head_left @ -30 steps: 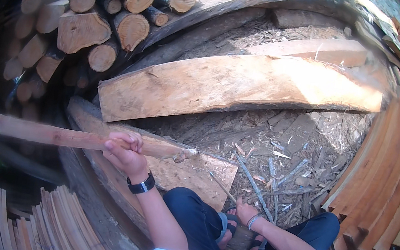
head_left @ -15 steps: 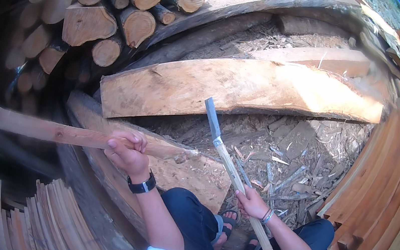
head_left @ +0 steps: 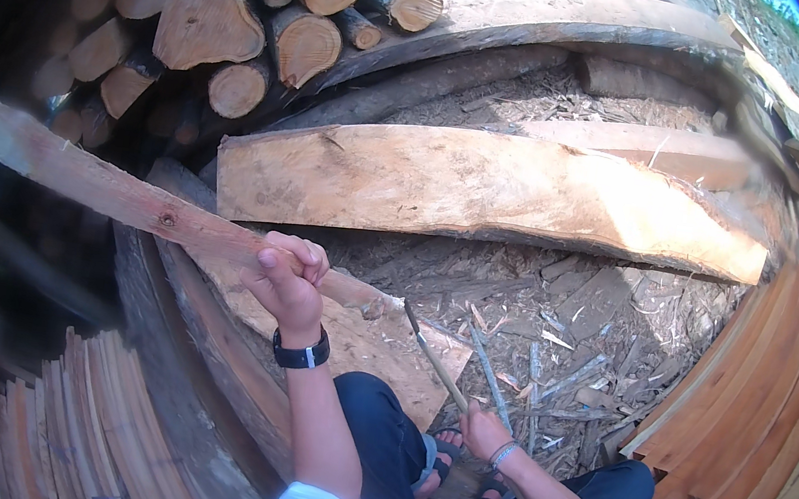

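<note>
My left hand (head_left: 290,281) is closed around a long, rough wooden strip (head_left: 106,179), which slants from the far left down toward the middle. A dark band sits on that wrist. My right hand (head_left: 486,433) grips the wooden handle (head_left: 444,372) of a narrow-bladed tool, whose metal blade (head_left: 414,320) shows nearly edge-on. The blade tip lies at the strip's right end; whether they touch I cannot tell. Beneath the strip is a broad, flat slab of wood (head_left: 346,349) with small chips on it.
A large sawn slab (head_left: 478,187) lies across the ground ahead. Cut logs (head_left: 305,47) are stacked at the far left. Stacks of thin boards stand at the right (head_left: 755,387) and lower left (head_left: 94,421). Bark and wood chips (head_left: 571,323) cover the ground between.
The tool has swung down and left, bringing its blade to the strip's right end and turning it edge-on. The strip now tilts more, its left end higher. The view has shifted slightly.
</note>
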The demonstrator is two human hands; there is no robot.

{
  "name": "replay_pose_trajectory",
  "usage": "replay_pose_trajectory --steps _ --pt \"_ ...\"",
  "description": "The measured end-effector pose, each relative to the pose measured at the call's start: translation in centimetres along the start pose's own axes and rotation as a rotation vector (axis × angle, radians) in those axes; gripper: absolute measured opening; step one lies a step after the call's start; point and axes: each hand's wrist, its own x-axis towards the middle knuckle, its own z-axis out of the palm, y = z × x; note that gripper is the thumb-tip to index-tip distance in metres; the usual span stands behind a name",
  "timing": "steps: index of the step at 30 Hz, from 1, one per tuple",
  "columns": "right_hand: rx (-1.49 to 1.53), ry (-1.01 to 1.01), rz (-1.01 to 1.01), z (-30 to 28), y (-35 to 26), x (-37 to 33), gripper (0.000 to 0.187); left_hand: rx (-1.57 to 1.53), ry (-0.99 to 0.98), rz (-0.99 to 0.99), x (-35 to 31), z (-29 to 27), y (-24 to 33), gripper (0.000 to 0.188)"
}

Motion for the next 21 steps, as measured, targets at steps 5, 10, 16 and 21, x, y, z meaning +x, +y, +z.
replay_pose_trajectory --steps 5,10,16,21 --pt "-0.024 0.001 0.004 0.4 1.2 0.0 0.028 -0.005 0.007 0.009 0.0 0.3 -0.5 0.058" --pt "-0.056 0.016 -0.003 0.2 0.3 -0.6 0.029 -0.02 0.029 -0.006 0.0 -0.3 -0.5 0.058" --pt "1.217 -0.352 0.355 -0.9 0.5 0.4 0.028 -0.111 0.017 -0.016 0.0 -0.1 -1.0 0.058" --pt "0.507 0.016 0.199 -3.3 -0.9 0.7 0.026 -0.03 -0.029 -0.03 0.0 0.2 -0.8 0.058"
